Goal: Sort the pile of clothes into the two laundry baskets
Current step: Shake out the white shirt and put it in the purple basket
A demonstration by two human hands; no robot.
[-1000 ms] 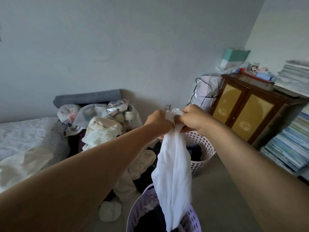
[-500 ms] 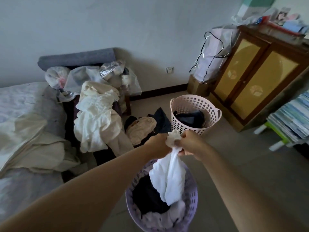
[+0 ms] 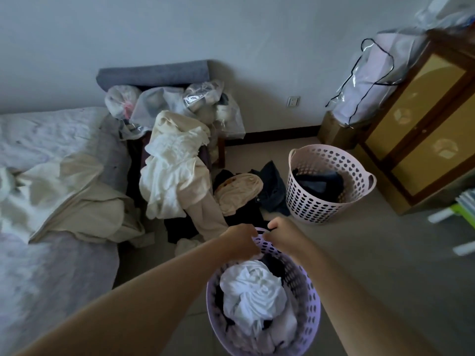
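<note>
Head view, left to right:
Pile [image 3: 177,170]: lying unsorted, pale items draping over dark.
Left hand [image 3: 241,242]: curling above lilac basket [image 3: 312,301] rim, grasping nothing visible.
Right hand [image 3: 281,236]: curling likewise, holding nothing.
White garment [image 3: 253,291]: lying crumpled in lilac basket, over dark cloth.
Pink basket [image 3: 331,185]: holding darks.
Risk: possibly mixing whites with darks.

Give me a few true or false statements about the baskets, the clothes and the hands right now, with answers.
1. The white garment lies in the purple basket. True.
2. The pink basket is empty. False: dark clothes lie in it.
3. Both hands, left and right, are above the purple basket's far rim. True.
4. The pink basket stands on the bed. False: it stands on the floor by the cabinet.
</note>
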